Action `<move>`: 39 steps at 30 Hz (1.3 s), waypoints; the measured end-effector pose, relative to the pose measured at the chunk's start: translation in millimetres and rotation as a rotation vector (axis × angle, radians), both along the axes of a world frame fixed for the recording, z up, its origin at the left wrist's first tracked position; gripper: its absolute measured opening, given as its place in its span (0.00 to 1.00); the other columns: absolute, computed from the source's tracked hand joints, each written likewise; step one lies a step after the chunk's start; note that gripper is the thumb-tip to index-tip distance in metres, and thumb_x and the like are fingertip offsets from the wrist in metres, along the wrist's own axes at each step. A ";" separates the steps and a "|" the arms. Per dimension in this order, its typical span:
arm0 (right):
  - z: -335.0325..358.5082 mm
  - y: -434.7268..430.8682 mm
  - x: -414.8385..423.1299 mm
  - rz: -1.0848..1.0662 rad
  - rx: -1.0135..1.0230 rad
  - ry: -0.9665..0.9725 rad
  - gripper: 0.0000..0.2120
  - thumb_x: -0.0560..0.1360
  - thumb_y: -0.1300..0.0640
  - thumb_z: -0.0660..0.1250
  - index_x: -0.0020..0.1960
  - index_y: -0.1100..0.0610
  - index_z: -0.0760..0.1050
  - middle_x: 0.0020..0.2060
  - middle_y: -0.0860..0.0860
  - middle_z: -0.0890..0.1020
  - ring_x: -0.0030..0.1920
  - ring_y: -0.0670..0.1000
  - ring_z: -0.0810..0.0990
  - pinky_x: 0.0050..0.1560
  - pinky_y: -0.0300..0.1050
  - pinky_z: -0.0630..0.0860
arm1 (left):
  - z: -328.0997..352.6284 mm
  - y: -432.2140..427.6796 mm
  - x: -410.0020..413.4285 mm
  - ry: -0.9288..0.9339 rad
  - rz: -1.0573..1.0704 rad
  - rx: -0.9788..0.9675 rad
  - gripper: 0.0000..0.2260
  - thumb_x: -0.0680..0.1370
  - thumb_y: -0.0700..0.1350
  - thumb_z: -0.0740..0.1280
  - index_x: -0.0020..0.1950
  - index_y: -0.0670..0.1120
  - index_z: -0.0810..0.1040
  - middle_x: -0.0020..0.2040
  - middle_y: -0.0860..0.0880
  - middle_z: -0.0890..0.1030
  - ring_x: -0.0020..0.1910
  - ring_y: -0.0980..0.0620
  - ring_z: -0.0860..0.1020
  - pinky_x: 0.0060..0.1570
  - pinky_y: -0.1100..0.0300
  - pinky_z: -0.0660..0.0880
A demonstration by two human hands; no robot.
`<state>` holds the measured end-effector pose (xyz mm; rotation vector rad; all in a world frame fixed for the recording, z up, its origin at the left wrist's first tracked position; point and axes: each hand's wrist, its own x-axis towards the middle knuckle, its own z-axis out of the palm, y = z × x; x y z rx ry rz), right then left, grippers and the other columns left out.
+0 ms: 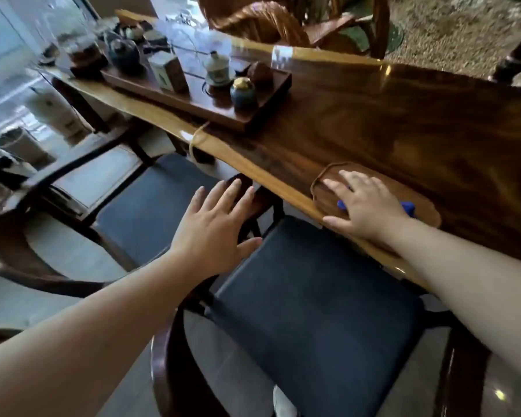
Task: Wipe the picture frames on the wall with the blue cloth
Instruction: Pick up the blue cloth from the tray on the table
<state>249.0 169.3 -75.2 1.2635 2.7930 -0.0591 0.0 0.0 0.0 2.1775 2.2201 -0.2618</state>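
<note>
The blue cloth (407, 207) lies on a small dark wooden tray (424, 203) near the front edge of the long wooden table (403, 124). My right hand (364, 206) rests flat on top of the cloth, fingers spread, so only small blue bits show at either side of the palm. My left hand (214, 227) hovers open, fingers apart, above the gap between two chairs and holds nothing. No picture frames or wall are in view.
A dark-cushioned chair (313, 311) stands right below me, a second one (151, 194) to its left. A tea tray (199, 94) with teapot (123, 55), lidded cup (218, 69), tin (168, 70) and small jars sits further along the table. Glass wall at left.
</note>
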 end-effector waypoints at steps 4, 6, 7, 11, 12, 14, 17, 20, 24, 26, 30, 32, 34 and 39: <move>-25.7 26.8 21.5 -0.116 -0.019 -0.042 0.35 0.73 0.33 0.56 0.75 0.47 0.56 0.73 0.58 0.62 0.72 0.60 0.60 0.69 0.58 0.61 | -20.2 10.0 -6.1 0.011 -0.011 0.005 0.38 0.75 0.69 0.51 0.78 0.52 0.43 0.80 0.47 0.49 0.78 0.45 0.46 0.76 0.44 0.45; -41.0 31.7 26.8 -0.131 -0.060 -0.064 0.33 0.74 0.34 0.55 0.75 0.47 0.55 0.73 0.58 0.61 0.71 0.60 0.60 0.68 0.58 0.60 | -28.7 11.9 -8.3 -0.006 -0.018 0.012 0.38 0.75 0.70 0.51 0.78 0.52 0.44 0.80 0.46 0.51 0.78 0.44 0.47 0.76 0.43 0.46; -48.4 33.5 28.4 -0.136 -0.088 -0.074 0.32 0.75 0.36 0.56 0.75 0.47 0.55 0.73 0.58 0.61 0.71 0.60 0.61 0.67 0.58 0.61 | -32.6 13.0 -10.4 -0.010 -0.016 0.014 0.38 0.75 0.69 0.51 0.78 0.52 0.44 0.80 0.46 0.51 0.78 0.44 0.48 0.76 0.43 0.46; -61.4 33.4 30.9 -0.207 -0.097 -0.056 0.25 0.78 0.43 0.57 0.73 0.45 0.58 0.68 0.59 0.67 0.62 0.61 0.68 0.60 0.59 0.67 | -41.1 15.1 -16.8 -0.028 -0.007 0.013 0.38 0.75 0.69 0.51 0.78 0.52 0.46 0.80 0.46 0.52 0.78 0.44 0.49 0.76 0.43 0.47; -63.2 32.9 30.2 -0.224 -0.065 -0.043 0.24 0.78 0.45 0.57 0.72 0.46 0.60 0.64 0.59 0.70 0.59 0.61 0.69 0.58 0.59 0.69 | -43.2 14.7 -18.1 -0.037 -0.004 0.013 0.38 0.75 0.69 0.51 0.78 0.52 0.46 0.80 0.46 0.53 0.78 0.44 0.49 0.76 0.43 0.47; -59.3 33.0 25.2 -0.253 -0.059 -0.027 0.21 0.78 0.50 0.58 0.71 0.48 0.63 0.57 0.59 0.72 0.54 0.60 0.71 0.52 0.57 0.73 | -43.6 13.7 -21.3 -0.031 0.003 0.014 0.38 0.74 0.70 0.50 0.78 0.52 0.46 0.80 0.46 0.53 0.78 0.44 0.49 0.76 0.43 0.47; -45.0 29.8 10.6 -0.219 -0.090 0.020 0.22 0.76 0.53 0.61 0.70 0.49 0.65 0.52 0.57 0.73 0.51 0.59 0.74 0.45 0.54 0.75 | -38.4 8.6 -29.1 -0.028 0.021 0.025 0.38 0.75 0.70 0.50 0.78 0.52 0.46 0.80 0.46 0.54 0.78 0.44 0.50 0.76 0.42 0.48; -26.2 17.3 -15.1 -0.098 -0.084 0.095 0.24 0.74 0.53 0.65 0.69 0.51 0.66 0.51 0.56 0.75 0.50 0.59 0.75 0.43 0.53 0.75 | -25.1 -3.1 -40.1 -0.014 0.051 0.053 0.37 0.75 0.69 0.49 0.78 0.51 0.47 0.79 0.46 0.55 0.78 0.44 0.51 0.75 0.41 0.49; -0.1 -7.9 -68.9 0.097 -0.056 0.188 0.24 0.69 0.53 0.69 0.64 0.52 0.72 0.48 0.56 0.77 0.48 0.60 0.77 0.42 0.52 0.75 | -1.4 -35.7 -57.9 0.032 0.113 0.080 0.37 0.75 0.69 0.49 0.78 0.51 0.47 0.79 0.45 0.56 0.78 0.44 0.52 0.75 0.42 0.49; 17.5 -23.2 -103.4 0.201 -0.025 0.227 0.24 0.68 0.54 0.71 0.63 0.52 0.72 0.47 0.56 0.78 0.47 0.60 0.78 0.40 0.52 0.77 | 15.4 -60.0 -70.4 0.068 0.156 0.095 0.37 0.75 0.69 0.49 0.78 0.51 0.48 0.79 0.45 0.57 0.78 0.44 0.53 0.75 0.42 0.49; 62.2 -66.0 -168.4 0.408 0.024 0.352 0.22 0.68 0.52 0.68 0.62 0.52 0.73 0.46 0.56 0.79 0.46 0.60 0.79 0.39 0.53 0.78 | 55.2 -120.7 -93.9 0.149 0.267 0.143 0.37 0.75 0.69 0.51 0.78 0.49 0.53 0.78 0.44 0.60 0.77 0.43 0.57 0.74 0.41 0.53; 87.1 -89.3 -195.8 0.491 0.048 0.412 0.22 0.68 0.51 0.66 0.61 0.52 0.73 0.46 0.55 0.79 0.44 0.60 0.79 0.36 0.53 0.78 | 77.4 -153.7 -102.7 0.204 0.318 0.170 0.37 0.74 0.69 0.52 0.77 0.48 0.57 0.76 0.43 0.64 0.75 0.42 0.61 0.73 0.40 0.58; 115.6 -117.0 -220.3 0.579 0.102 0.456 0.21 0.69 0.52 0.67 0.61 0.53 0.73 0.45 0.56 0.79 0.41 0.60 0.78 0.33 0.52 0.77 | 102.5 -192.2 -109.6 0.241 0.379 0.201 0.37 0.74 0.68 0.54 0.76 0.47 0.60 0.75 0.42 0.67 0.74 0.41 0.63 0.71 0.39 0.61; 191.8 -197.5 -270.7 0.769 0.232 0.569 0.19 0.70 0.53 0.65 0.60 0.54 0.74 0.46 0.57 0.79 0.42 0.61 0.79 0.34 0.51 0.76 | 166.9 -299.7 -111.4 0.348 0.525 0.290 0.35 0.75 0.67 0.55 0.75 0.46 0.63 0.73 0.43 0.69 0.73 0.42 0.66 0.69 0.39 0.64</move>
